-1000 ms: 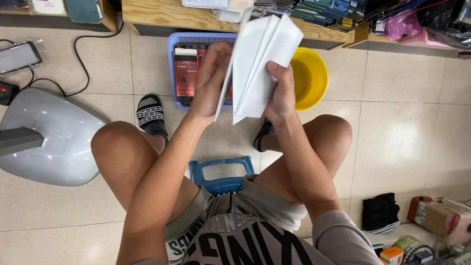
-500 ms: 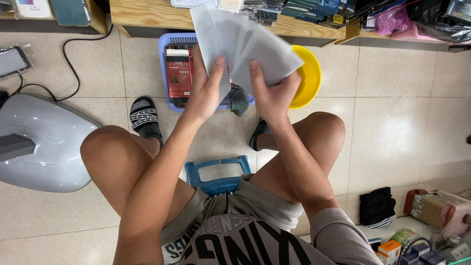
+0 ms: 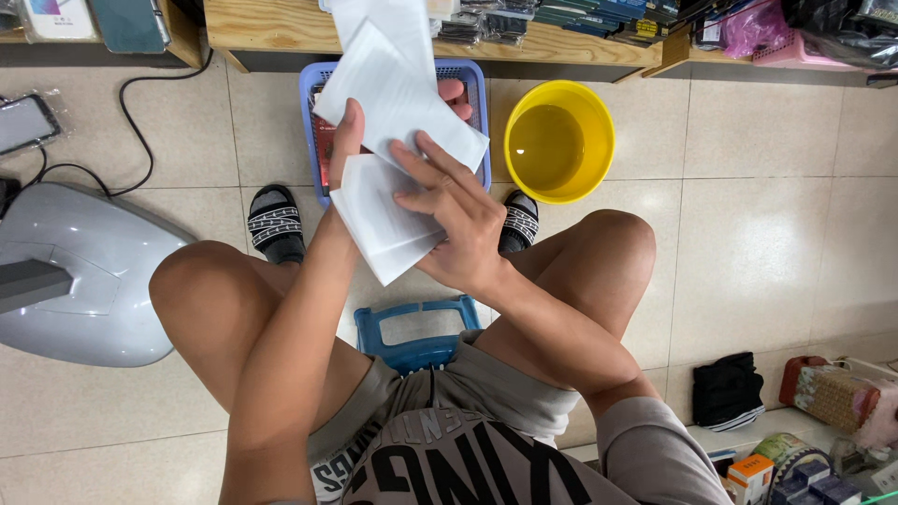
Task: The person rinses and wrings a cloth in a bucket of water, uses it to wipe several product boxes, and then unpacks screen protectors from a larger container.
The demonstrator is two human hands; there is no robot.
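Note:
I sit on a low blue stool and hold a fanned stack of white paper envelopes in front of me. My left hand grips the stack from the left, thumb on top and fingertips showing behind its upper right edge. My right hand lies over the lower envelopes, with its fingers spread on them and pinching them. Below the papers stands a blue plastic basket on the tiled floor.
A yellow plastic bowl stands to the right of the basket. A grey machine base with a black cable is on the left. A wooden shelf edge runs across the top. A black item and boxes lie at lower right.
The envelopes went from an upright bundle to a fanned spread and have come lower and nearer. My right hand has moved from the stack's right side onto the lower sheets.

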